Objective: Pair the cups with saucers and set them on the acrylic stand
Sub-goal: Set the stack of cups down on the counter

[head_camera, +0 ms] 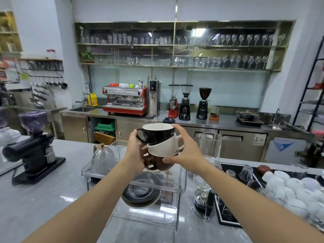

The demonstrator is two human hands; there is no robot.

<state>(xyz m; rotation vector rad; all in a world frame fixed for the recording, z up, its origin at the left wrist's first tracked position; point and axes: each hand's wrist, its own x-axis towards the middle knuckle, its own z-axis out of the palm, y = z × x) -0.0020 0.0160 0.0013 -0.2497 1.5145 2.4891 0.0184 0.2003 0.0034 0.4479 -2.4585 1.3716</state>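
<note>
Three cups are stacked in the air above the clear acrylic stand [182, 181]: a black cup [157, 133] on top, a white cup [166, 146] in the middle, a brown cup [157, 163] at the bottom. My left hand [135, 153] grips the stack from the left, around the brown cup. My right hand [187, 151] holds the right side, fingers over the black cup's rim and thumb under the brown cup. A pile of saucers [141, 192], the black one on top, lies on the stand's lower shelf.
A black coffee grinder [33, 149] stands at the left of the grey counter. Behind the stand are a glass kettle [104, 155] and a tall glass cylinder [210, 144]. At the right lie a black drip mat [226, 216], a siphon brewer [201, 190] and several upturned white cups [294, 186].
</note>
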